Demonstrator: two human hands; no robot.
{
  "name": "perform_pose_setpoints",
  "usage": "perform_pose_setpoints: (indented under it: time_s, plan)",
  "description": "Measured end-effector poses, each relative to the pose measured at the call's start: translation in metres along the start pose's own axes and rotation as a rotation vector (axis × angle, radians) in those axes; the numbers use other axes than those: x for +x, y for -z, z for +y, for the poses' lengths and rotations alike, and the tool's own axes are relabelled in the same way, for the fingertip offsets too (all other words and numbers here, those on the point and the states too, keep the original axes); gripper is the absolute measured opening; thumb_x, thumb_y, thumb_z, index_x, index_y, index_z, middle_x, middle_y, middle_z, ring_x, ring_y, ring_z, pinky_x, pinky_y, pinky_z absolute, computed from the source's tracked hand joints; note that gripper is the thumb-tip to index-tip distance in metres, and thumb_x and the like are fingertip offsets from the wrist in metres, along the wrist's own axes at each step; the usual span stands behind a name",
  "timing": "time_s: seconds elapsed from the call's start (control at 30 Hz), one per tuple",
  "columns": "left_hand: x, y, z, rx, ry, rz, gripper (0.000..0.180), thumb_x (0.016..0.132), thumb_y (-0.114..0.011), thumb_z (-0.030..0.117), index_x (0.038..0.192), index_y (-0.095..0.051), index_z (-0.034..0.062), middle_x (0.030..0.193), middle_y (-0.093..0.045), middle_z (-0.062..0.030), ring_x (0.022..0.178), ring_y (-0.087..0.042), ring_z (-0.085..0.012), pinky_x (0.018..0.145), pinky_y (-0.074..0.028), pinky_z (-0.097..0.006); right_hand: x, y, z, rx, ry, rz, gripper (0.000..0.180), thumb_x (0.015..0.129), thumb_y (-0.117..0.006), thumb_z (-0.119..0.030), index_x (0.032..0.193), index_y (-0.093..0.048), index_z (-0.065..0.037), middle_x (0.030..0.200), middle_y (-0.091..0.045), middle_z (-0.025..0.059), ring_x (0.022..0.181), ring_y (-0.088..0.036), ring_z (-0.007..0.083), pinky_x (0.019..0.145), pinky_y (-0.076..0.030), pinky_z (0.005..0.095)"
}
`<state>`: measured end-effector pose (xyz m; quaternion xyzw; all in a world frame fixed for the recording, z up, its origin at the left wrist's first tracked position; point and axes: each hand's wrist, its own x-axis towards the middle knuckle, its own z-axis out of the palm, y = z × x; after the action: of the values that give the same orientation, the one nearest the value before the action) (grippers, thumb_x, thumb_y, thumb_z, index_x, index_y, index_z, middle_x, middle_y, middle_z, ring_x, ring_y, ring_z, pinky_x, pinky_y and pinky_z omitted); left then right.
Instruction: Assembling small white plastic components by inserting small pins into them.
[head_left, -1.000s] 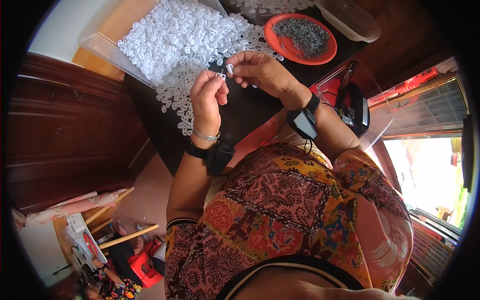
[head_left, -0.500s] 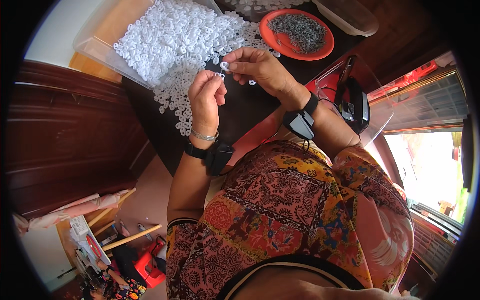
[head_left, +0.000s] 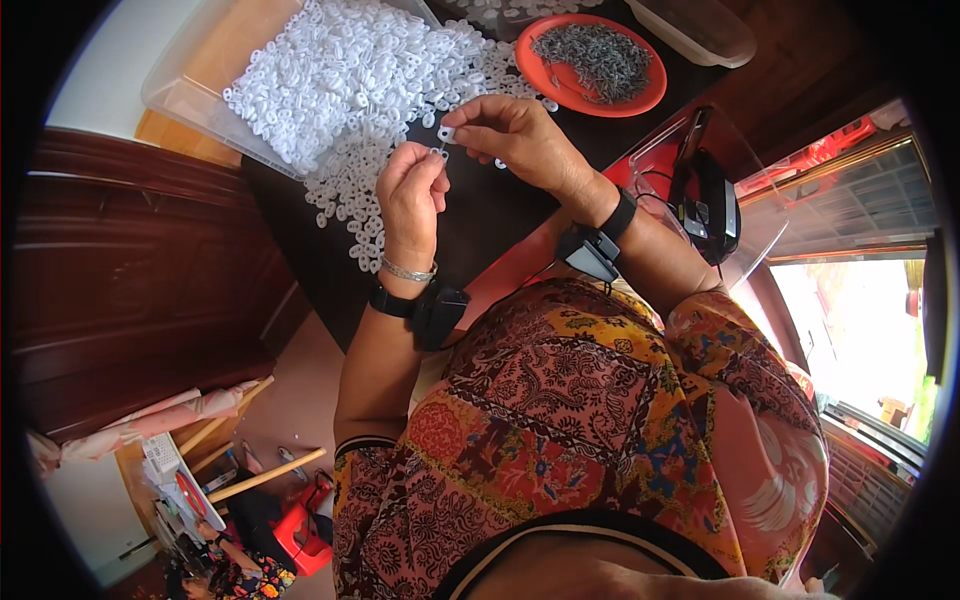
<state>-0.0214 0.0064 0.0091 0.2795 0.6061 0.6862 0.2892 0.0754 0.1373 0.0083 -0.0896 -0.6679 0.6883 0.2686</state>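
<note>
Over the tabletop (head_left: 485,222), hands (head_left: 408,200) (head_left: 532,145) close together

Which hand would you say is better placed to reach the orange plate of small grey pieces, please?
Probably the right hand: it is nearer the orange plate, while the left hand sits farther left. Each hand, however, pinches a small white piece.

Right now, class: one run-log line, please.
left hand: pinches white holed piece | right hand: pinches second holed piece | beyond: white-piece heap, orange plate, grey metal bits
</note>
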Motion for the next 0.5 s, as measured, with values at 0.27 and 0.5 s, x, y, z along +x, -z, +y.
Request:
perform_pose_setpoints:
  time_s: [0.27,0.5]
  plan:
    - [0.0007,0.0009,-0.0017,0.021,0.006,-0.02,0.014,0.084,-0.054,0.013,0.073,-0.052,0.0048,0.059,-0.047,0.0005,0.046,-0.038,-0.0045,0.041,-0.028,-0.018,-0.0006,0.0003,0.0026,-0.068,-0.025,-0.046,0.019,0.086,-0.06,-0.011,0.103,-0.064,-0.004,0.082,-0.062,-0.0028,0.07,-0.053,0.0026,0.061,-0.044,0.0175]
    - [0.0009,0.0008,-0.0043,0.001,-0.005,-0.01,0.014,0.085,-0.053,0.013,0.074,-0.053,0.0045,0.059,-0.048,0.0004,0.046,-0.038,-0.0046,0.042,-0.029,-0.018,-0.0028,-0.0045,0.0042,-0.084,-0.025,-0.061,0.021,0.086,-0.062,-0.011,0.106,-0.063,-0.004,0.085,-0.062,-0.0018,0.071,-0.054,0.0028,0.063,-0.046,0.0184]
